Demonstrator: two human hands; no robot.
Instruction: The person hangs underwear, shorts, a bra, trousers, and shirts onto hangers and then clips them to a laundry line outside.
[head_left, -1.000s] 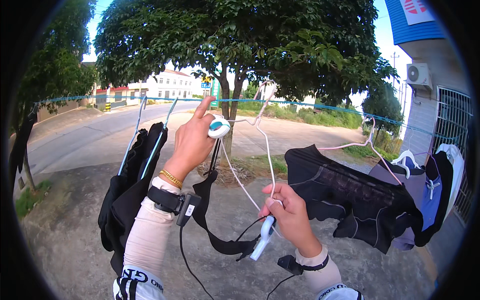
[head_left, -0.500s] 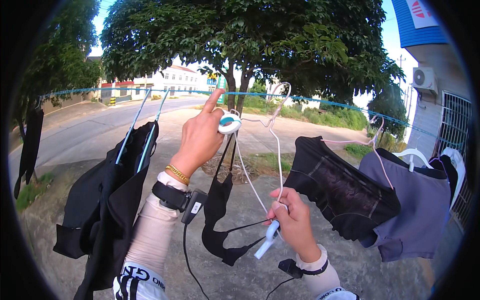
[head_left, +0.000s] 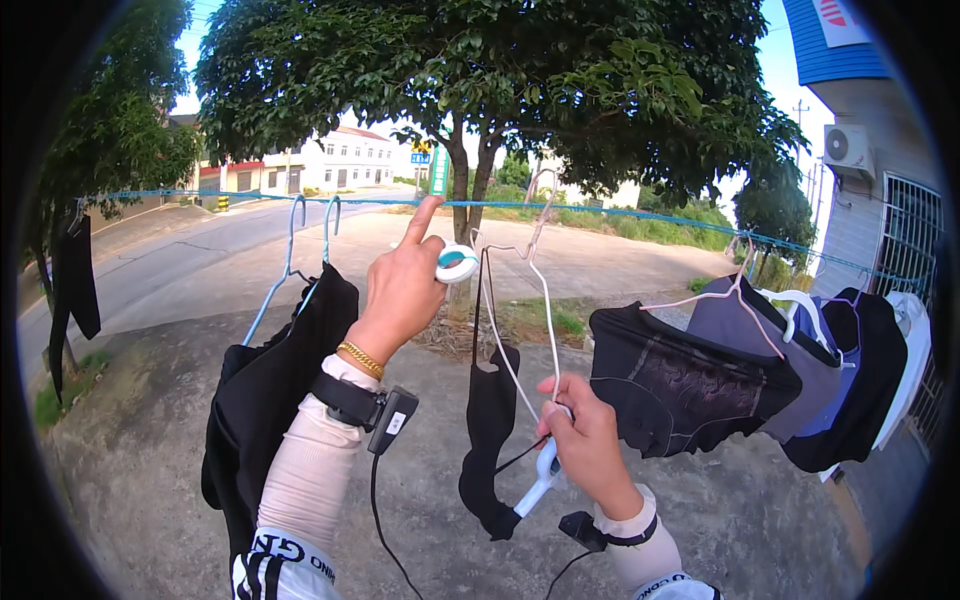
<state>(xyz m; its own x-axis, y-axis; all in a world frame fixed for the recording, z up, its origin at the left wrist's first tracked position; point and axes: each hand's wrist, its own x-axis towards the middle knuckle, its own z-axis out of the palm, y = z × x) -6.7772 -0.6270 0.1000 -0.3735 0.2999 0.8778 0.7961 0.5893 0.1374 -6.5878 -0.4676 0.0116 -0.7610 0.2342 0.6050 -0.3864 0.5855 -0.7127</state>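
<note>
My left hand (head_left: 400, 290) is raised just under the blue clothesline (head_left: 620, 212). Its index finger points up while the thumb and other fingers close on a round white and teal clip (head_left: 457, 263). Lower and to the right, my right hand (head_left: 585, 435) grips a white wire hanger (head_left: 548, 310) near its bottom corner. A pale blue clothes peg (head_left: 540, 482) shows beside the right fingers. From the hanger dangles a black bra (head_left: 490, 430) with thin straps. The hanger's hook rises to the line; whether it rests on it, I cannot tell.
Black clothing (head_left: 265, 390) on blue hangers (head_left: 290, 240) hangs left of my forearm. On the right are black briefs (head_left: 690, 385) on a pink hanger (head_left: 738, 285), with more garments behind. A tree (head_left: 470, 170) stands beyond the line; a building (head_left: 870, 170) is at the right.
The bra has swung right and hangs closer to my right hand. The clothes on both sides have swayed, and the line sits slightly lower in view. Both hands keep their grips.
</note>
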